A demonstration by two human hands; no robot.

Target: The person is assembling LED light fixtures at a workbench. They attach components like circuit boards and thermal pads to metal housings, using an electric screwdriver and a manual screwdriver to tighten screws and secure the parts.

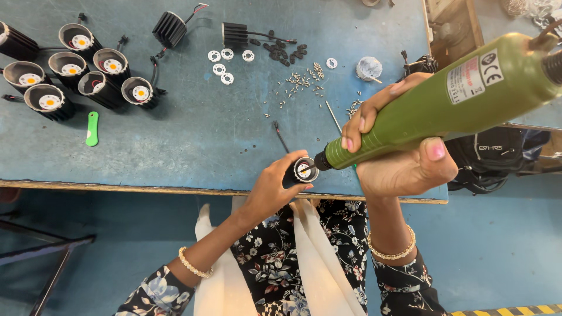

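— Where is the lamp housing sitting?

— The small black lamp housing (304,170) is standing at the near edge of the blue table (193,134), with the left hand (272,190) curling snugly around it. The right hand (398,158) is gripping a green electric screwdriver (445,105) tightly, its tip pressing into the housing's top.

— What's lying around?

— Loose screws (304,82) and white rings (225,64) are lying farther back; finished black housings (82,73) are clustering far left, beside a green tool (92,129).

— Any room?

— Open tabletop is stretching left of the hands.
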